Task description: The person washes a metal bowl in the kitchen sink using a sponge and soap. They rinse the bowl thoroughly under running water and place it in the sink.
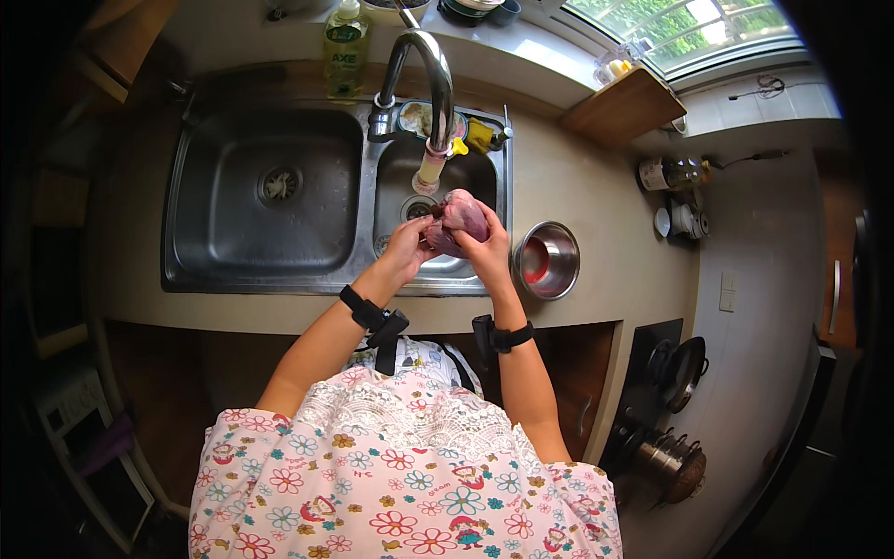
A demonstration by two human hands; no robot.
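Note:
A piece of raw reddish-purple meat [466, 213] is held over the small right basin [391, 168] of a steel double sink. My right hand [487, 250] grips its right side, with the thumb across the near face. At its left side, my left hand [409, 246] holds the edge with fingers and thumb. Just beyond the meat hangs the faucet's filter nozzle [431, 168], below the curved chrome faucet [442, 77]; whether water runs cannot be told. A steel bowl [569, 262] with red liquid [536, 261] stands on the counter to the right of my right hand.
The large left basin [279, 237] has a drain strainer. Behind the sink stand a dish soap bottle [344, 56] and a dish [417, 115], beside a yellow sponge [480, 134]. A wooden cutting board [625, 105] leans at the back right. Bottles [670, 173] stand farther right.

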